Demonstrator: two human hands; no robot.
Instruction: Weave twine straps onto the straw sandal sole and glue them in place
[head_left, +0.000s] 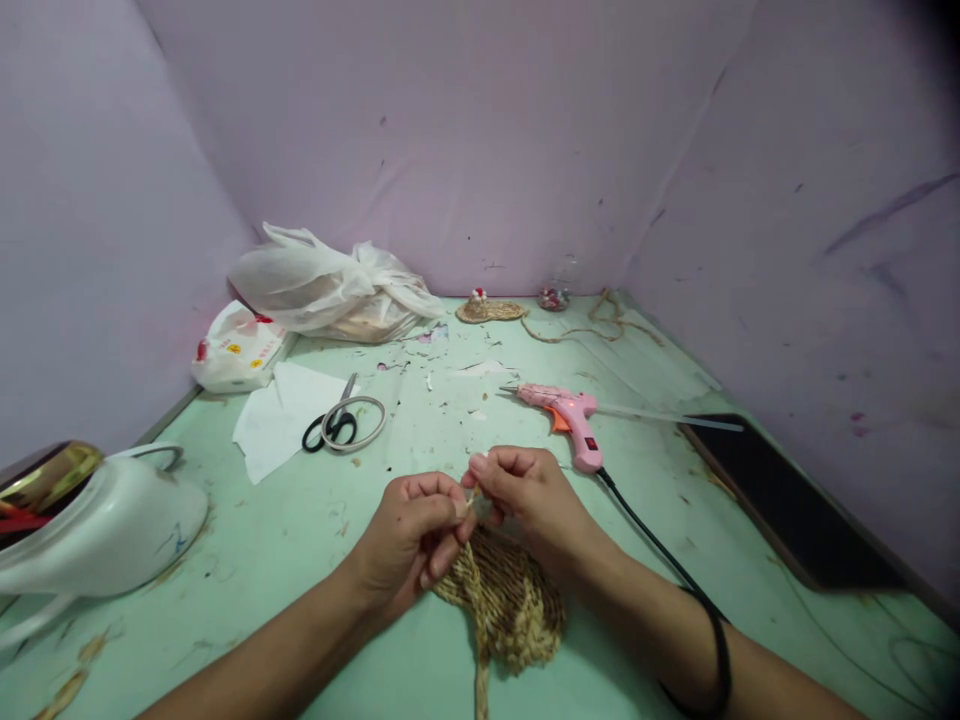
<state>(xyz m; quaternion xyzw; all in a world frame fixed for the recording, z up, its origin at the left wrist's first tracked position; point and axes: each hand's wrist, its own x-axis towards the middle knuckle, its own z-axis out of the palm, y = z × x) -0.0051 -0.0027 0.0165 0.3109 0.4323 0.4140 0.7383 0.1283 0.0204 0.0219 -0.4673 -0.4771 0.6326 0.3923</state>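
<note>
My left hand [420,530] and my right hand [525,490] meet above a woven straw piece [517,590], shaped like a slipper sole. Both hands are closed in a pinch on a thin straw strand [471,498] that shows between the fingertips. A braided straw cord [478,610] runs from under my left fingers down across the woven piece to the near edge. Part of the woven piece is hidden behind my hands. Beyond my right hand lies a pink glue gun [566,410] with a clear glue stick in its back.
Scissors [337,420] and a silver ring [379,425] lie on white paper [274,425]. At left are a white container [135,520] and a tissue pack [240,350]. Behind are a plastic bag [330,285], a small woven slipper [491,311] and a bead jar [553,297]. A phone [795,510] lies right.
</note>
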